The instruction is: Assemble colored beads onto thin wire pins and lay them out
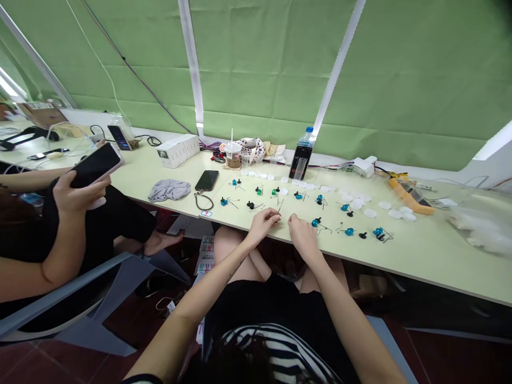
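My left hand [263, 225] is closed near the table's front edge, pinching a thin dark wire [280, 206] that sticks up from its fingertips. Just to its right, my right hand [303, 233] is also closed; whatever its fingers hold, if anything, is hidden. Around the hands lie small sets of beads, black pieces and bent metal wires. A blue bead [315, 222] with a black piece lies right beside my right hand. Behind my left hand are a green bead [274, 192] and a black piece [250, 205]. White round discs [310, 186] run in a row behind them.
A phone [300, 162] leans on a water bottle [307, 136]. Leftward are another phone [207, 180], a grey cloth [169, 190], white boxes [178, 150] and a drink cup [233, 156]. At right lie a yellow device [410, 196] and a plastic bag [482, 226]. A seated person holds a phone [97, 164].
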### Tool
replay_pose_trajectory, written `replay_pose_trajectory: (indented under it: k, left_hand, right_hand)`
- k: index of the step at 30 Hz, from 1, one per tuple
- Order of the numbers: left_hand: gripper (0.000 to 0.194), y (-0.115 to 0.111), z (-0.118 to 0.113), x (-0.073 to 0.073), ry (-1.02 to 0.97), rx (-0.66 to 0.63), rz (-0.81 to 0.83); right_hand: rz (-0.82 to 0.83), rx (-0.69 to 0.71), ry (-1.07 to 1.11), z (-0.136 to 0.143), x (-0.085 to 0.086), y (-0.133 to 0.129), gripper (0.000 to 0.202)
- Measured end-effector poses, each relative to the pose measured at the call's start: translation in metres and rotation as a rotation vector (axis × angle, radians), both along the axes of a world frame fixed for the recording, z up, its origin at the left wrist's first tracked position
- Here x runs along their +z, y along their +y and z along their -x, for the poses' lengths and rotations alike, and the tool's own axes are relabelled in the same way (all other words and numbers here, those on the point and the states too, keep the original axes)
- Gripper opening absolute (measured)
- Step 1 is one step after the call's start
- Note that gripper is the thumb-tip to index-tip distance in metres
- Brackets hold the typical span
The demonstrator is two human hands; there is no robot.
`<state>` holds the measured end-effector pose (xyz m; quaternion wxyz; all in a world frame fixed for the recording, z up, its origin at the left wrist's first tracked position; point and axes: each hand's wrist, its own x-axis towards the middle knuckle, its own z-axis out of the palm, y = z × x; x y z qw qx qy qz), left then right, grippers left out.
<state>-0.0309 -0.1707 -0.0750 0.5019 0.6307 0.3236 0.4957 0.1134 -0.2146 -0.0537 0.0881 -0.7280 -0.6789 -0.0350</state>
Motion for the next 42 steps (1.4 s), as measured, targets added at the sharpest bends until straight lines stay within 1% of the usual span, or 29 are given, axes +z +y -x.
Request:
replay_pose_trajectory:
  k: [2, 4, 6, 8, 10, 12, 13, 15, 17, 20, 24, 29, 35, 38, 40, 42]
  left_hand:
    - [0.024, 0.0, 0.0, 0.0, -0.008, -0.009, -0.004]
    - [0.026, -0.001, 0.0, 0.001, -0.03, -0.027, 0.007]
    - [0.03, -0.004, -0.001, 0.003, -0.066, -0.051, 0.037]
    - [0.033, -0.009, -0.003, 0.007, -0.096, -0.064, 0.065]
    - [0.035, -0.014, -0.006, 0.011, -0.116, -0.071, 0.083]
    - [0.036, -0.019, -0.008, 0.015, -0.131, -0.075, 0.092]
    - [0.036, -0.021, -0.009, 0.018, -0.136, -0.073, 0.095]
    - [0.034, -0.025, -0.01, 0.021, -0.141, -0.069, 0.091]
    - [0.032, -0.027, -0.011, 0.023, -0.134, -0.069, 0.077]
    - [0.029, -0.028, -0.011, 0.024, -0.101, -0.043, 0.029]
    - [0.024, -0.028, -0.01, 0.023, -0.055, 0.032, -0.058]
    - [0.021, -0.029, -0.012, 0.019, -0.067, 0.076, -0.061]
    - [0.016, -0.028, -0.017, 0.008, -0.049, 0.204, -0.076]
    - [0.013, -0.028, -0.02, 0.005, -0.039, 0.261, -0.085]
    - [0.014, -0.027, -0.021, 0.005, -0.029, 0.276, -0.084]
    - [0.016, -0.024, -0.02, 0.005, -0.024, 0.247, -0.067]
  right_hand:
    - [-0.015, 0.005, 0.056, -0.001, -0.002, 0.001, 0.024]
    - [-0.061, 0.037, 0.19, -0.003, -0.003, 0.002, 0.022]
    - [-0.125, 0.112, 0.44, -0.006, -0.004, 0.002, 0.02]
    - [-0.156, 0.194, 0.781, -0.008, -0.003, 0.0, 0.023]
    - [-0.093, 0.25, 1.141, -0.009, -0.002, -0.003, 0.028]
    - [0.027, 0.277, 1.431, -0.008, 0.001, -0.007, 0.033]
    - [0.077, 0.284, 1.533, -0.008, 0.002, -0.008, 0.035]
    - [0.114, 0.286, 1.654, -0.006, 0.005, -0.011, 0.037]
    - [0.092, 0.272, 1.699, -0.004, 0.007, -0.012, 0.038]
    - [0.055, 0.258, 1.705, 0.0, 0.007, -0.013, 0.038]
    - [-0.019, 0.235, 1.725, 0.005, 0.001, -0.012, 0.035]
    - [-0.097, 0.227, 1.75, 0.01, -0.006, -0.01, 0.033]
    - [-0.105, 0.185, 1.76, 0.015, -0.007, -0.006, 0.034]
    - [-0.103, 0.167, 1.734, 0.017, -0.006, -0.005, 0.036]
    - [-0.103, 0.167, 1.713, 0.017, -0.005, -0.004, 0.037]
    - [-0.096, 0.18, 1.69, 0.017, -0.005, -0.004, 0.038]
